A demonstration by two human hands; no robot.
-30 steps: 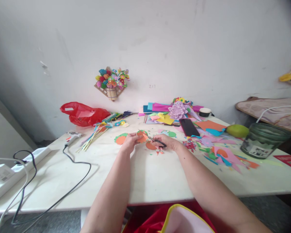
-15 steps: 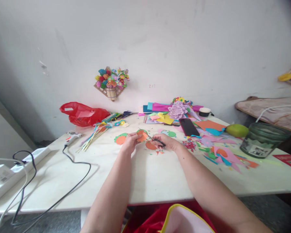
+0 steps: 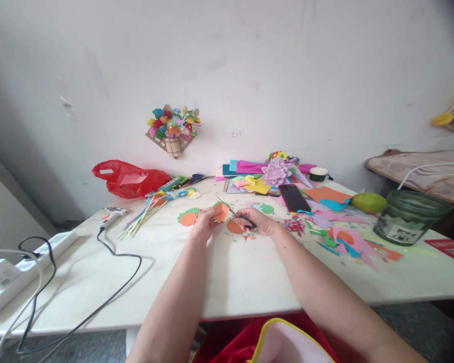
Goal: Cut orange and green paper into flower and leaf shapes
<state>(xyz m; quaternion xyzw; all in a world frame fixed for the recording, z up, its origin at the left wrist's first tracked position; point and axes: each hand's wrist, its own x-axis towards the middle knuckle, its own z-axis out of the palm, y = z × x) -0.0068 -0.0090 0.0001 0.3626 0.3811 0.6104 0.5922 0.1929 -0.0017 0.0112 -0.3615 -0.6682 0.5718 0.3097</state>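
My left hand (image 3: 203,223) pinches a small orange paper shape (image 3: 222,213) above the white table (image 3: 234,272). In my right hand (image 3: 260,220) is a pair of black-handled scissors (image 3: 237,216), its blades pointing up and left at the edge of the orange shape. A second orange paper round (image 3: 234,227) lies on the table under the scissors. An orange-and-green paper flower (image 3: 188,217) lies just left of my left hand.
A glue gun (image 3: 112,216) with a black cable lies at the left. A red plastic bag (image 3: 130,178), coloured sticks (image 3: 146,210), stacked paper sheets (image 3: 245,169), a black phone (image 3: 294,197), paper scraps (image 3: 344,238), a green fruit (image 3: 369,202) and a dark glass jar (image 3: 408,217) crowd the back and right.
The scissors' blades have tilted a little more upward against the orange shape. Both hands have stayed almost where they were.
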